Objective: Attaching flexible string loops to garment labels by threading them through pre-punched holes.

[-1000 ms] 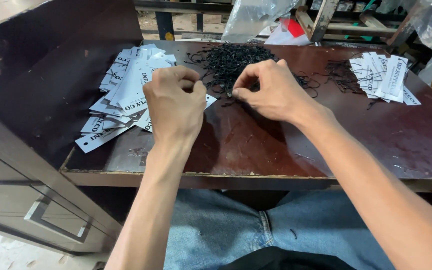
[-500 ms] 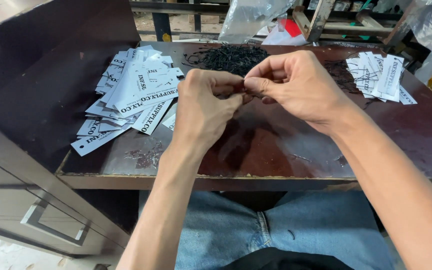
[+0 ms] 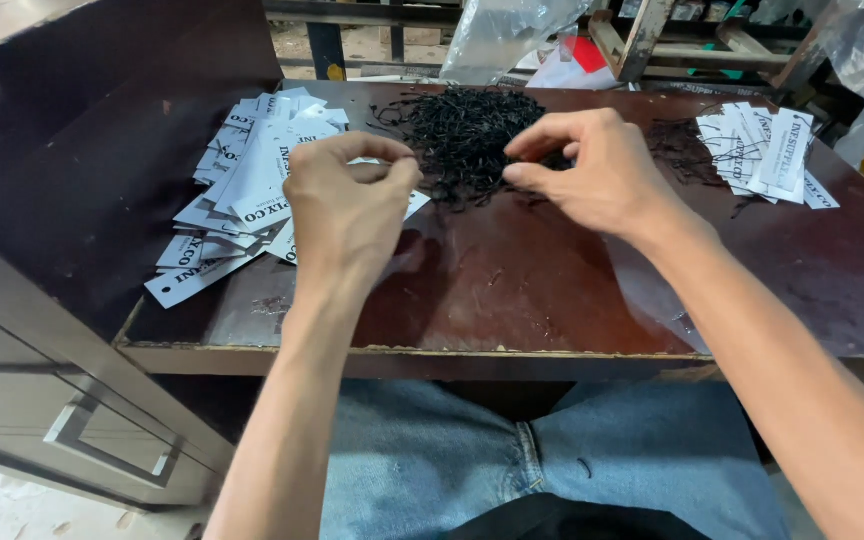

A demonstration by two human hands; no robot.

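The left hand (image 3: 347, 195) is held pinched shut above the table (image 3: 512, 300), near the white tags (image 3: 242, 200) spread at the left edge; what it grips cannot be told. The right hand (image 3: 592, 170) is pinched at the black strings (image 3: 467, 135) heaped at the far edge, within easy reach. Strung tags (image 3: 767, 150) are stacked separately at the far right corner.
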